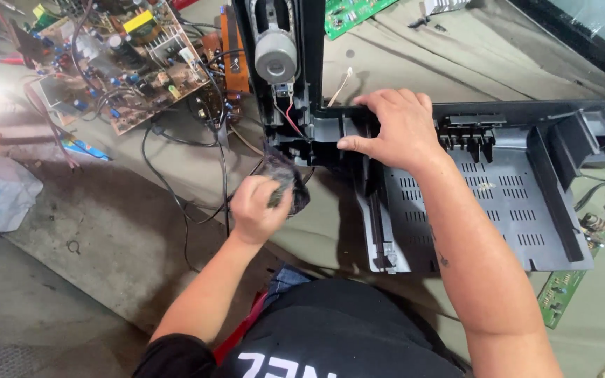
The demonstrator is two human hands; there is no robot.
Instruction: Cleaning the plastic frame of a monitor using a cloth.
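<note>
Left hand (259, 204): nearest item, fingers curled into a fist around a dark, crumpled cloth (286, 183), which bulges out above the knuckles toward the casing; the hand sits over the bare concrete floor (99, 238), just beside the near left corner of the casing and apart from it by a narrow gap. Right hand (395, 129): farther out, fingers spread and pressed flat on the top edge of the black plastic casing (498, 203), thumb hooked over the inner rim; this hand is the one in contact with the casing, the left merely near it. Casing: a television back shell, lying flat and open with its vented panel facing up, long axis running left to right, from the left hand's side toward the right edge of the view; it lies up and to the right of the cloth. Upright frame section with a grey round speaker (275, 57): at the casing's far left corner, red and black wires hanging below it. Circuit board (124, 59): far left, brown, crowded with components, trailing black cables (176, 175) across the floor toward the casing. Green board (348, 14): far edge, partly cut off.
</note>
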